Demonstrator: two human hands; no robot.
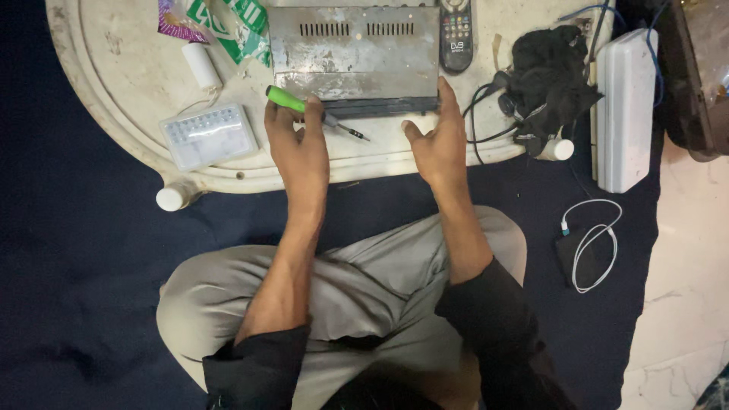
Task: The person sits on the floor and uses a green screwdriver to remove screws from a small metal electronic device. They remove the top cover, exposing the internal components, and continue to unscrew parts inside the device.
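A grey metal box with vent slots [353, 53] lies on a low cream table [129, 83]. My left hand [298, 140] holds a green-handled screwdriver [292, 101], its dark tip pointing right along the box's front edge. My right hand [437, 140] rests open at the box's front right corner, fingertips touching the edge. My crossed legs in grey trousers are below the table.
A clear plastic case of bits [207, 137], a white bottle [201, 64] and green wrappers [239, 26] sit left. A remote [457, 34], black cloth with cables [547, 76], a white box [624, 106] and a white cable [596, 243] are right, on dark blue carpet.
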